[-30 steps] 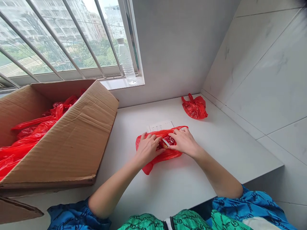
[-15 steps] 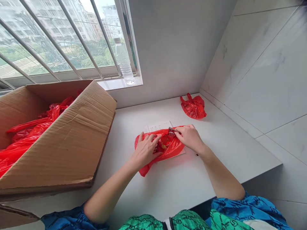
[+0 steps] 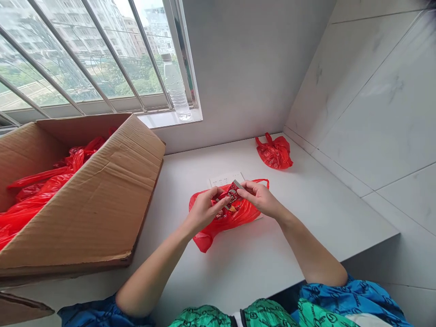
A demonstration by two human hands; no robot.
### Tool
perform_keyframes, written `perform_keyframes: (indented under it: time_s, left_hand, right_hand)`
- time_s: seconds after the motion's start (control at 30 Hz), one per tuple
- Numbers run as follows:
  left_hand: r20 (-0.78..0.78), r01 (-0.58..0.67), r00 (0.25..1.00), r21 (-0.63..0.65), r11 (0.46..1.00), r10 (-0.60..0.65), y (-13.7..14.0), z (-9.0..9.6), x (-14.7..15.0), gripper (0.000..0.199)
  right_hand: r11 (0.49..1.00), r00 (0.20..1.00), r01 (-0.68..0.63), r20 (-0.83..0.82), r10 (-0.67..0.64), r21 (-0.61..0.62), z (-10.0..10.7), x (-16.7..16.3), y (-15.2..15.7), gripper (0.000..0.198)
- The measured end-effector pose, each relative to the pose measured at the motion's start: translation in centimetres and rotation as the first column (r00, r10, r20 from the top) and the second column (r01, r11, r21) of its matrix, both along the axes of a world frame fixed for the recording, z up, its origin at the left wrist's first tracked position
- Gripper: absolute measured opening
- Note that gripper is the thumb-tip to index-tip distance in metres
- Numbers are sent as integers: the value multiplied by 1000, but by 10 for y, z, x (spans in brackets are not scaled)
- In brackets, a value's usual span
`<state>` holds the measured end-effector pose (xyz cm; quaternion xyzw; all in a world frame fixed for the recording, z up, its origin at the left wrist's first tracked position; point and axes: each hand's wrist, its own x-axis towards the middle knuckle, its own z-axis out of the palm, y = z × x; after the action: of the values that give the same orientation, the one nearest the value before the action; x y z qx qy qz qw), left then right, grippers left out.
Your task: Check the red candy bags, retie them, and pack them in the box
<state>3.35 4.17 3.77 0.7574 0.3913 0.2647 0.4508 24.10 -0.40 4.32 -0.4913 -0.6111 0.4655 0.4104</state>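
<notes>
Over an open red plastic bag [image 3: 235,221], a small red packet with white lettering and a silvery edge [image 3: 233,192] is held up between both hands. My left hand [image 3: 204,209] pinches its lower left end. At its upper right end, the fingers of my right hand [image 3: 261,198] are closed on the same packet. Several other small red and gold printed packets lie inside the bag, partly hidden by the left fingers. Under the bag, a white printed sheet [image 3: 225,179] sticks out at the back.
To the left stands a large open cardboard box [image 3: 102,213] holding red plastic bags [image 3: 57,181]. A knotted red bag [image 3: 275,153] sits at the back of the white table [image 3: 327,204]. On the windowsill is a clear bottle [image 3: 177,93]; tiled wall lies right.
The right hand has brought the packet a little left and turned its printed face up. My left hand has left the bag's opening and taken hold of the packet's other end.
</notes>
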Motion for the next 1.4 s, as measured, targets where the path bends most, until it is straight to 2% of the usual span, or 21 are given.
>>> perform_keyframes:
  time_s: [0.1,0.17,0.23,0.3,0.37,0.47,0.53,0.6,0.67,0.8,0.9,0.97,1.0,1.07,1.13,1.27,1.4]
  left_hand:
    - [-12,23,1000,5,1000,-23,2,-6,-1,34]
    - [-60,46,997,74,996,-41,3,-8,-1,29]
    - [-177,53,984,180,982,-21,2,-10,-1,25]
    - [-351,75,936,298,952,36,-1,-13,-2,25]
    - [-516,156,854,379,912,69,-5,-16,-5,20]
    - [-665,310,746,392,866,34,-10,-23,-10,13]
    - [-702,354,712,390,850,25,-12,-28,-11,14]
    - [-710,359,704,389,848,28,-13,-32,-10,21]
    - [-700,355,714,380,854,15,-12,-36,-8,23]
    - [-610,304,792,357,883,-26,-9,-37,-6,10]
    - [-405,130,914,310,942,7,-6,-32,-9,12]
    - [-170,26,985,165,986,2,-4,-28,-13,15]
    - [-48,11,999,56,998,-9,-4,-25,-15,21]
    - [147,39,989,-154,987,-16,-3,-21,-18,34]
    - [253,71,967,-272,960,0,-4,-18,-19,47]
    - [316,68,948,-293,954,29,-6,-19,-19,54]
    - [280,38,960,-210,977,24,-6,-22,-19,46]
  right_hand:
    - [1000,999,19,26,-18,-24,-4,-3,2,35]
    - [999,993,46,113,-45,-6,-4,-2,2,33]
    - [991,962,113,243,-126,68,-4,0,2,28]
    - [971,903,156,373,-215,182,-5,3,1,23]
    - [953,846,114,475,-241,281,-8,5,1,16]
    - [949,749,-6,630,-204,315,-17,5,4,5]
    - [955,640,-19,737,-217,297,-23,4,5,4]
    - [962,537,3,811,-232,273,-27,4,5,8]
    - [969,468,16,854,-226,247,-30,5,5,12]
    - [978,414,-2,890,-190,209,-31,8,4,10]
    - [970,447,11,867,-220,241,-31,12,5,11]
    - [959,506,43,821,-264,282,-29,14,6,12]
    - [952,544,62,790,-283,298,-27,14,5,12]
    - [944,629,98,716,-304,316,-23,12,4,16]
    - [941,712,126,632,-306,314,-18,9,2,19]
    - [951,844,162,462,-271,262,-9,6,-2,22]
    - [975,937,173,281,-205,136,-6,8,-4,24]
